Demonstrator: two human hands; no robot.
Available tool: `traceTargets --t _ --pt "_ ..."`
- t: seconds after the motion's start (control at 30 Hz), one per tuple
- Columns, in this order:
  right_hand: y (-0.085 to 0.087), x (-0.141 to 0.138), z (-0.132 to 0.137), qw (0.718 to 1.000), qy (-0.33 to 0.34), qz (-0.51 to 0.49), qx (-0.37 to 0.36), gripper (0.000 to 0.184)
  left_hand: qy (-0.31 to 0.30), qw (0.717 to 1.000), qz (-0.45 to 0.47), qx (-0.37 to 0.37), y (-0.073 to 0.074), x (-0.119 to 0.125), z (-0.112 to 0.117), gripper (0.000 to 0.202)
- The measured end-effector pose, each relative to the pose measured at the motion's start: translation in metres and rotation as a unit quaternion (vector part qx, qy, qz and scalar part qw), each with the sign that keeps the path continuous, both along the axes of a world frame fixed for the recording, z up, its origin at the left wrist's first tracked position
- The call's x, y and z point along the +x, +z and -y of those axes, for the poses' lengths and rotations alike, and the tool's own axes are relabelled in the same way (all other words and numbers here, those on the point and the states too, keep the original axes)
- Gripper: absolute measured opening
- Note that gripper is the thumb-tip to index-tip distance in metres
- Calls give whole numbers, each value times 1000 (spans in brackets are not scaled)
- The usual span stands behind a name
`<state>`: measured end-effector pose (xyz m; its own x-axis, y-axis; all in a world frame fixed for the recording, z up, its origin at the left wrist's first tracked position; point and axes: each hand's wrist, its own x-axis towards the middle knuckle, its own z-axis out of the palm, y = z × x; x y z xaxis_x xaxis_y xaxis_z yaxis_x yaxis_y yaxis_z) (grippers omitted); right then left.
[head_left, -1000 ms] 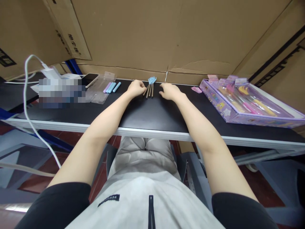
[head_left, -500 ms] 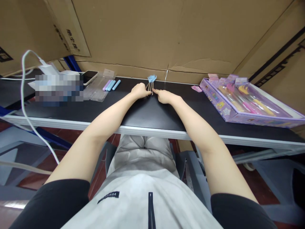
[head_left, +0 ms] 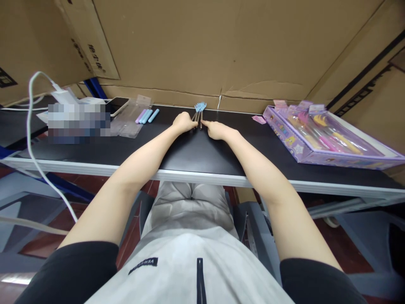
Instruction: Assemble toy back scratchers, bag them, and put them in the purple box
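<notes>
Several small back scratchers [head_left: 200, 107] with light-blue claw heads and thin dark metal rods lie together on the black table, claws toward the cardboard wall. My left hand [head_left: 183, 122] is closed at their left side, thumb against the rods; part of the rods is hidden behind it. From the right, my right hand [head_left: 215, 129] points its index finger at the rightmost rod and touches it near the middle. Its other fingers are curled and hold nothing. To the left lie a purple tube [head_left: 141, 116] and light-blue tubes [head_left: 153, 115], side by side.
A purple display box [head_left: 316, 154] with packaged pink and yellow claw scratchers stands at the right, a pink scrap [head_left: 259, 120] beside it. Clear plastic sleeves [head_left: 128, 124], a phone [head_left: 117, 106] and a white cable [head_left: 31, 114] are at the left. A cardboard wall [head_left: 202, 50] closes the back.
The whole view has shifted slightly. Both hands stay at the back scratchers, and the rods are fanned a little differently, with the right one slightly apart from the others.
</notes>
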<state>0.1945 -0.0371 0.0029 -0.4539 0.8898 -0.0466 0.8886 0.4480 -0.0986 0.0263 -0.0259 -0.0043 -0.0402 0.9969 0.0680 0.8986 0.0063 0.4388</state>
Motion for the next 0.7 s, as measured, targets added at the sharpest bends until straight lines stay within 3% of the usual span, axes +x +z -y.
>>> traceTargets --t 0.47,0.7 --pt "-3 -3 0 1000 15 5 16 66 33 996 -63 44 3 -10 -4 38" --pt "-6 -4 -4 1000 8 1 8 72 25 994 -102 24 2 -20 -3 43"
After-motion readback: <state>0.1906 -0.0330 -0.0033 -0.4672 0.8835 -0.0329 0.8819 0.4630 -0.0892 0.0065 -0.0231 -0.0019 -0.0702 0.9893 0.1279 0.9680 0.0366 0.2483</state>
